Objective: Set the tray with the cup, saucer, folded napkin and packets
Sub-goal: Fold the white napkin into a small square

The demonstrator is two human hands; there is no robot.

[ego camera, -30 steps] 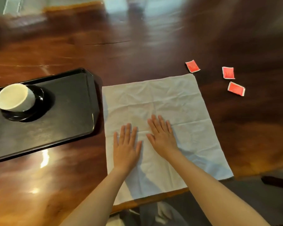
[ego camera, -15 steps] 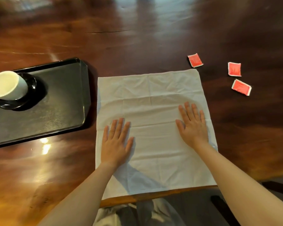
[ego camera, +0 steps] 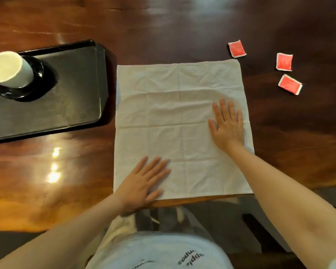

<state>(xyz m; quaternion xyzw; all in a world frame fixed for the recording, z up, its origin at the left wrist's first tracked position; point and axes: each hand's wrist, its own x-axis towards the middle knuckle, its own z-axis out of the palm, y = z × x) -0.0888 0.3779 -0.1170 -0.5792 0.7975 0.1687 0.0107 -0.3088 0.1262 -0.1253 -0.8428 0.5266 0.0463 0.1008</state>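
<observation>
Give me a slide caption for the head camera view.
Both hands flat on the unfolded napkin; cup on tray, packets untouched.

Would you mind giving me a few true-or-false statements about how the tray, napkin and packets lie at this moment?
1. The white cup stands on the black saucer on the tray. True.
2. The napkin is already folded. False: it lies spread open on the table.
3. Three red packets lie on the tray. False: they lie on the table, right of the napkin.
4. Both the left hand and the right hand press flat on the napkin. True.
</observation>
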